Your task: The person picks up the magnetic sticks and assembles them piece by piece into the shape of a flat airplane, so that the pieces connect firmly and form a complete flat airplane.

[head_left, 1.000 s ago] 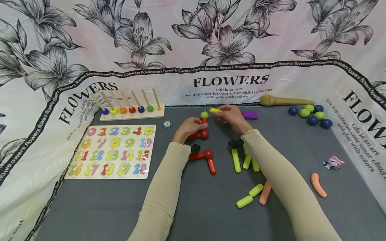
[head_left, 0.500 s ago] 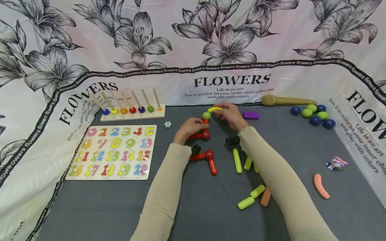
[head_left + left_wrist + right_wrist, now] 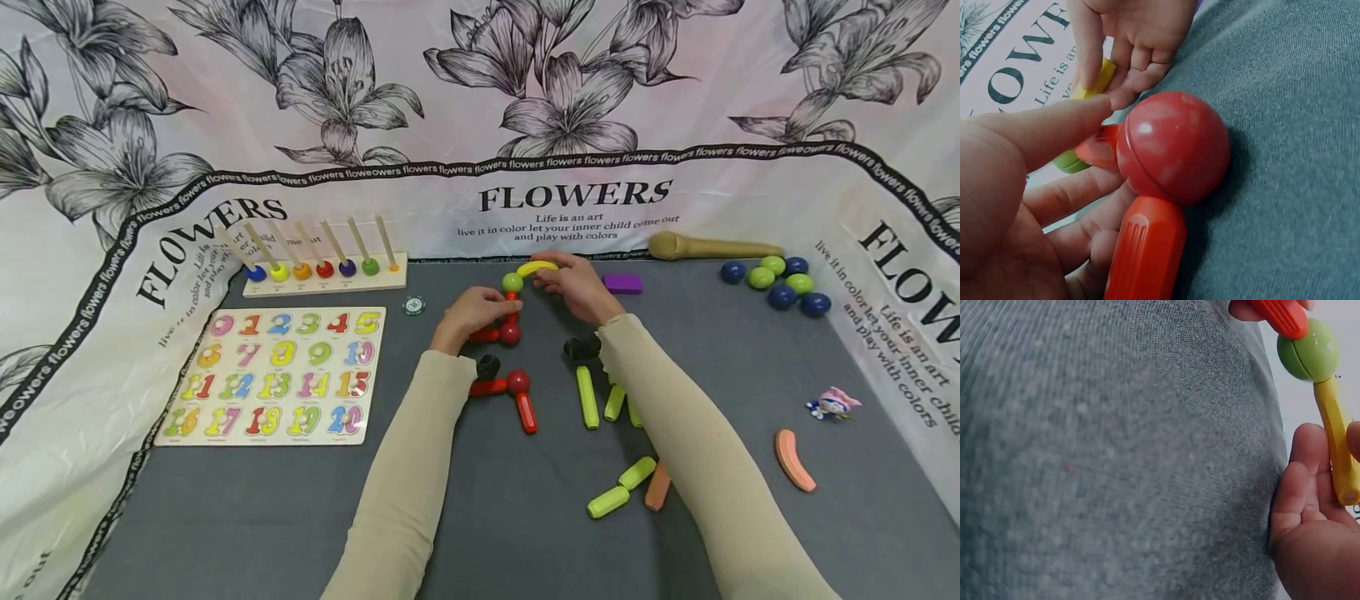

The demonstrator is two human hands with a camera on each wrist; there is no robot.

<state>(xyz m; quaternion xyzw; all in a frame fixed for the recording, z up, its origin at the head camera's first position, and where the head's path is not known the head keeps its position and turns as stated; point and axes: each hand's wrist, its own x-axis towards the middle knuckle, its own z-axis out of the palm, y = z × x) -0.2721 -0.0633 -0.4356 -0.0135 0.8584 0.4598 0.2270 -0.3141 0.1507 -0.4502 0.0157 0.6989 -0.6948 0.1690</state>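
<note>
My left hand (image 3: 472,317) pinches a red rod (image 3: 1282,317) that joins a green ball (image 3: 512,283) to a red ball (image 3: 1172,147). A second red rod (image 3: 1144,256) runs out from that red ball along the table. From the right, my right hand (image 3: 577,287) holds a curved yellow rod (image 3: 1333,419) between thumb and fingers. The yellow rod's end meets the green ball (image 3: 1310,350); whether it sticks fast cannot be seen. Nearer me lies another red ball (image 3: 517,382) with red rods attached.
Yellow-green rods (image 3: 588,398) lie below the right forearm, beside an orange rod (image 3: 657,487). A purple block (image 3: 622,284) sits right of the right hand. To the left are a number board (image 3: 270,375) and a peg stand (image 3: 326,285). Blue and green balls (image 3: 782,297) cluster far right.
My right hand has brought the yellow rod leftward until its end meets the green ball. The left hand keeps its hold on the red rod, almost in place.
</note>
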